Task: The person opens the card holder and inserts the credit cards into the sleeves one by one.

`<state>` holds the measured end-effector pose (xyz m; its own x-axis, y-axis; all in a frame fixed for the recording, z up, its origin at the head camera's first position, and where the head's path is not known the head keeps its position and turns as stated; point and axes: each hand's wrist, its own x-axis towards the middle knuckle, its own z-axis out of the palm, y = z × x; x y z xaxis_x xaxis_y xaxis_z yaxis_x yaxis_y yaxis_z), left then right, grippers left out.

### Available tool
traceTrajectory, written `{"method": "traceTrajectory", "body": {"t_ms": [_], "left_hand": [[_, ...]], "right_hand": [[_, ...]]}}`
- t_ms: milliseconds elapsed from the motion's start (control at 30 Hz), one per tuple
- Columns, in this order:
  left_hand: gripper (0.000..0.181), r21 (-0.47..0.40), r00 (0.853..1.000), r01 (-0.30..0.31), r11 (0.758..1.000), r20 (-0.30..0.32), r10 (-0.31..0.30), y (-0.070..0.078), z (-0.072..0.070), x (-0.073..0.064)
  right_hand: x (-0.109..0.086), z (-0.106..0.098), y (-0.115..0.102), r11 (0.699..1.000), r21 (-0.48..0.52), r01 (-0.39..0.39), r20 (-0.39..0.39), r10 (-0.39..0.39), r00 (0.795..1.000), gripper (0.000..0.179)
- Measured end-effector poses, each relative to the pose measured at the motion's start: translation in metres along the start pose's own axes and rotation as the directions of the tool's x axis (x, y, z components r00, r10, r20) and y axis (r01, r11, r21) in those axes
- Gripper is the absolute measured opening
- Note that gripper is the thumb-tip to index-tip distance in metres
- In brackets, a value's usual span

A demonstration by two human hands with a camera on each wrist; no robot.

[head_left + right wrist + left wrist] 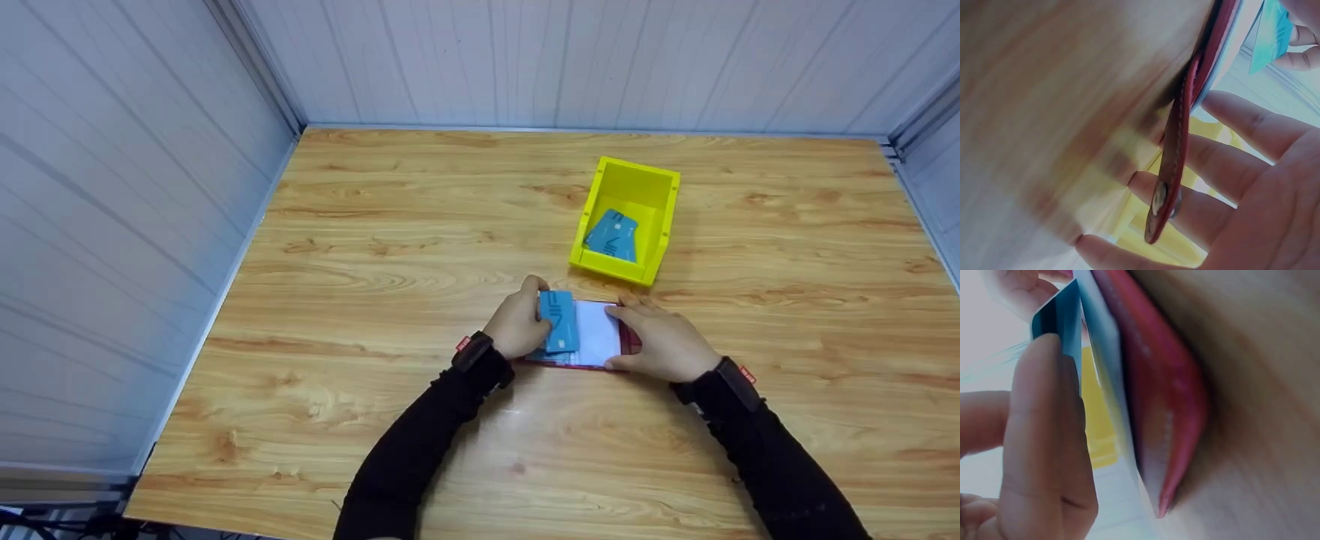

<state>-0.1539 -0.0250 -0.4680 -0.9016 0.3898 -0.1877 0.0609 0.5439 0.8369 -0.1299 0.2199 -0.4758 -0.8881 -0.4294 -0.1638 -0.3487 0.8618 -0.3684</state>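
Note:
A red card holder (631, 341) lies open on the table, its white inner sleeve (598, 334) facing up. Its edge and stitching show close in the left wrist view. My left hand (519, 324) pinches a blue card (557, 321) printed "VIP" between thumb and fingers, over the left part of the holder. Beneath it, another blue card (547, 356) shows partly at the holder's lower left. My right hand (664, 341) holds the holder's right side, thumb at the near edge and index finger at the far edge. A strap with a metal snap (1159, 198) sticks out beside those fingers.
Beyond the hands stands a yellow bin (654, 225) with a few blue cards (613, 236) in it. The wood-grain table (390, 247) is bounded by pale panel walls (450, 67) at the back and sides.

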Motion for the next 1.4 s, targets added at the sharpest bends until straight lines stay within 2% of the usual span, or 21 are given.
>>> {"method": "traceTrajectory", "body": {"t_ms": [367, 467, 800, 967, 1167, 1400], "left_hand": [[0.042, -0.046, 0.999, 0.011, 0.999, 0.046, -0.009, 0.004, 0.007, 0.003], [0.043, -0.035, 0.998, 0.02, 0.999, 0.055, -0.018, 0.004, 0.008, 0.003], [0.05, 0.036, 0.992, 0.063, 0.997, 0.103, -0.066, 0.005, 0.006, 0.007], [0.05, 0.053, 0.993, 0.035, 0.998, 0.108, -0.04, 0.008, 0.007, 0.011], [0.049, 0.153, 0.996, -0.013, 0.988, 0.084, 0.0, 0.009, 0.01, 0.016], [0.055, 0.213, 0.997, 0.0, 0.977, 0.074, -0.016, 0.014, 0.015, 0.02]], "right_hand": [[0.001, 0.0, 0.0, 1.0, 0.0, 0.003, -0.002, -0.003, 1.0, 0.086], [0.0, 0.0, -0.001, 1.0, -0.001, 0.006, -0.005, -0.006, 1.0, 0.086], [0.001, -0.002, -0.001, 1.0, -0.003, 0.005, 0.009, -0.005, 1.0, 0.089], [0.0, -0.002, -0.001, 1.0, -0.014, 0.015, 0.001, -0.015, 1.0, 0.091], [0.0, 0.0, 0.0, 1.0, -0.007, -0.001, 0.012, 0.001, 1.0, 0.092], [0.0, 0.002, 0.001, 1.0, 0.001, 0.004, 0.004, -0.004, 1.0, 0.093]]}}
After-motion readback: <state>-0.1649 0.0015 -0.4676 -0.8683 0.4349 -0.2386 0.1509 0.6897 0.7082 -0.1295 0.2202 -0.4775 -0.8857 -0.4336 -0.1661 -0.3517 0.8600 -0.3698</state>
